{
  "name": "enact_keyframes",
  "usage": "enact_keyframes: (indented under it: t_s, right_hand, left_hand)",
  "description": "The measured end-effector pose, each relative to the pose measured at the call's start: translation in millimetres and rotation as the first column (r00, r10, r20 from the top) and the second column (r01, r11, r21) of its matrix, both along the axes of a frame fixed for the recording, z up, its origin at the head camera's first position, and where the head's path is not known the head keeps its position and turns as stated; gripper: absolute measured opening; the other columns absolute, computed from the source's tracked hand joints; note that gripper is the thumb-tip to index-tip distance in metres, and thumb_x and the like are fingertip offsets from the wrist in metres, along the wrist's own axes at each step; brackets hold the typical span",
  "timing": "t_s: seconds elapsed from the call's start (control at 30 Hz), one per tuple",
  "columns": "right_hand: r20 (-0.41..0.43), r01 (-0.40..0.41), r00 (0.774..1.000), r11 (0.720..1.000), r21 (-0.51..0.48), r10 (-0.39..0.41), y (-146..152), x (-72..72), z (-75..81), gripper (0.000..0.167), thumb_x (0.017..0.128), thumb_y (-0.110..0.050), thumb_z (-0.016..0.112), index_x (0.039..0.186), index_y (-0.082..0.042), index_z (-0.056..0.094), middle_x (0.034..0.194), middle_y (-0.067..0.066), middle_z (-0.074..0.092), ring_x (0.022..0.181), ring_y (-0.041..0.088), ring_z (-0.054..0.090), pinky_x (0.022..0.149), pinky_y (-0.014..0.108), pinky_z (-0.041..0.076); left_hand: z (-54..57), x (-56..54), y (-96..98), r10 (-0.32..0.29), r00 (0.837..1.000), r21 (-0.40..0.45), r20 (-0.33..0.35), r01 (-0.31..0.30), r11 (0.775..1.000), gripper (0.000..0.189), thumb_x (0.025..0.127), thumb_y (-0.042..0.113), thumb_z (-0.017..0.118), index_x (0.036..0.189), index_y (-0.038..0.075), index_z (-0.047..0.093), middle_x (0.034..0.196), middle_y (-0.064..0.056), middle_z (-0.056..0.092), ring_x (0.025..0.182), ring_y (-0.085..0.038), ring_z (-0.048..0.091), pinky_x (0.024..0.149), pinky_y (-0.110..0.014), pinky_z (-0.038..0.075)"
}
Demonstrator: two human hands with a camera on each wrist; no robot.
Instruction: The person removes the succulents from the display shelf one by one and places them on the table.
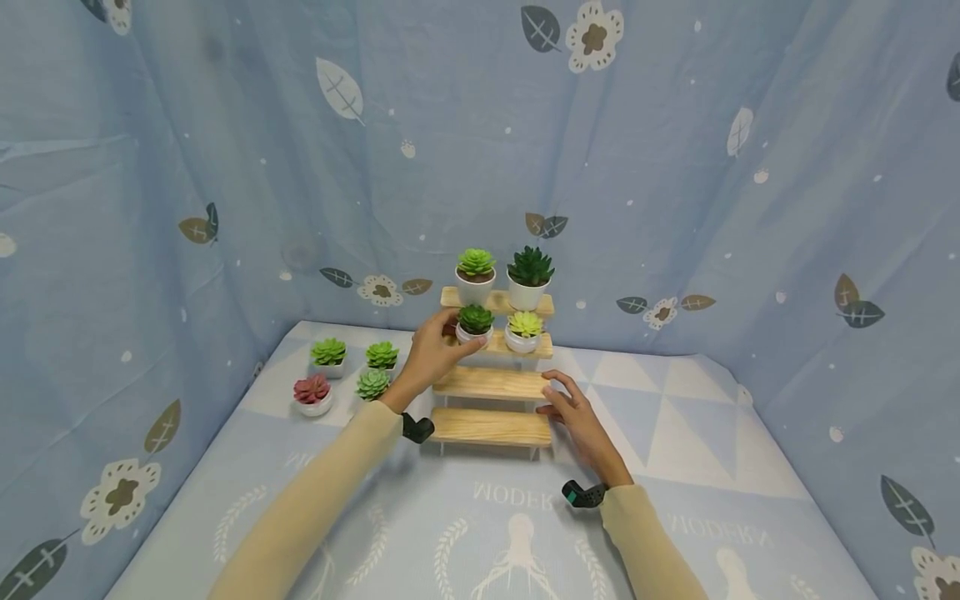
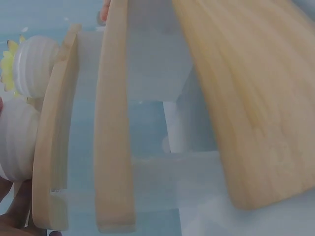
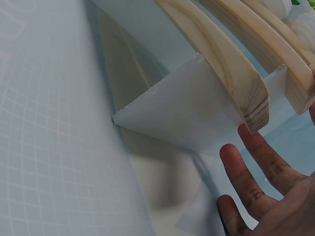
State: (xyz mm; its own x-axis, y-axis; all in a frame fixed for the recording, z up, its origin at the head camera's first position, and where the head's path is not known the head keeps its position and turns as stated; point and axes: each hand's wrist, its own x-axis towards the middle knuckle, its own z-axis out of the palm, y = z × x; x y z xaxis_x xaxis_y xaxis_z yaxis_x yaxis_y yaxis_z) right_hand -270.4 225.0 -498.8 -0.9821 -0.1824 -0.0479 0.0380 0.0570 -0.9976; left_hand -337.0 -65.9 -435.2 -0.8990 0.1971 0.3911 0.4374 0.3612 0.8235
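A tiered wooden stand [image 1: 491, 427] with clear supports stands mid-table. My left hand [image 1: 433, 354] holds a dark green potted succulent [image 1: 476, 319] between thumb and fingers at the second shelf from the top. Its white pot [image 2: 18, 140] appears at the left of the left wrist view, against the shelf. Beside it sits a yellow-green succulent [image 1: 523, 331] in a white pot. At the stand's right side, my right hand [image 1: 583, 421] touches the shelf ends with loosely extended fingers. In the right wrist view, a fingertip [image 3: 244, 132] meets the end of a lower shelf [image 3: 236, 83].
On the top shelf stand a bright green succulent [image 1: 476, 279] and a dark spiky one [image 1: 529, 279]. Left of the stand are a red succulent [image 1: 312, 396] and several green ones [image 1: 328, 354]. A patterned blue curtain [image 1: 480, 150] rises behind the table.
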Motion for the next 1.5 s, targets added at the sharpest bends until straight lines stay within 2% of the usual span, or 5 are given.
enact_keyframes:
  t_s: [0.27, 0.5, 1.03, 1.3, 1.5]
  right_hand:
    - [0.011, 0.009, 1.0, 1.0, 0.001, -0.009, 0.1, -1.1, -4.4, 0.048, 0.108, -0.034, 0.057, 0.152, -0.018, 0.043, 0.146, 0.027, 0.053, 0.125, 0.052, 0.055, 0.114, 0.058, 0.035]
    - [0.002, 0.031, 1.0, 1.0, 0.007, -0.031, 5.1, -15.1, -28.8, 0.05, 0.108, -0.039, 0.055, 0.153, -0.023, 0.041, 0.147, 0.024, 0.052, 0.123, 0.046, 0.059, 0.113, 0.055, 0.036]
    - [-0.045, 0.033, 0.998, 0.999, 0.042, -0.031, 5.4, -14.9, -30.7, 0.053, 0.104, -0.05, 0.058, 0.149, -0.026, 0.046, 0.144, 0.02, 0.056, 0.117, 0.039, 0.064, 0.11, 0.054, 0.039]
    - [-0.049, 0.026, 0.999, 0.999, 0.046, -0.023, 5.4, -14.6, -27.8, 0.051, 0.104, -0.049, 0.058, 0.148, -0.025, 0.046, 0.139, 0.02, 0.059, 0.117, 0.039, 0.064, 0.111, 0.057, 0.039]
    - [-0.057, 0.011, 0.998, 0.999, 0.052, -0.008, 7.2, -15.5, -26.4, 0.052, 0.102, -0.051, 0.061, 0.147, -0.029, 0.047, 0.135, 0.02, 0.059, 0.117, 0.04, 0.064, 0.11, 0.059, 0.039]
  left_hand:
    - [-0.4, 2.4, -0.4, -0.028, 1.0, 0.021, -0.009, 0.028, 0.999, 0.058, 0.089, 0.042, 0.082, 0.139, 0.021, 0.06, 0.115, 0.0, 0.065, 0.102, -0.024, 0.066, 0.086, -0.042, 0.055]
    - [1.5, 6.2, -1.1, -0.029, 0.999, 0.022, -0.036, 0.03, 0.999, 0.059, 0.088, 0.043, 0.083, 0.139, 0.022, 0.062, 0.113, 0.001, 0.066, 0.095, -0.016, 0.067, 0.081, -0.041, 0.056]
    - [1.5, 18.5, -13.4, 0.022, 0.999, 0.012, -0.038, -0.022, 1.0, 0.068, 0.085, 0.052, 0.082, 0.143, 0.025, 0.059, 0.112, 0.003, 0.065, 0.095, -0.021, 0.06, 0.081, -0.043, 0.05]
    - [2.2, 27.1, -28.6, 0.055, 0.998, 0.008, -0.044, -0.054, 0.998, 0.069, 0.086, 0.048, 0.083, 0.143, 0.015, 0.059, 0.121, -0.004, 0.065, 0.108, -0.024, 0.06, 0.101, -0.052, 0.044]
    - [1.4, 33.3, -41.3, 0.063, 0.997, 0.009, -0.035, -0.062, 0.998, 0.069, 0.087, 0.046, 0.083, 0.143, 0.014, 0.058, 0.126, -0.005, 0.064, 0.113, -0.027, 0.06, 0.1, -0.054, 0.045]
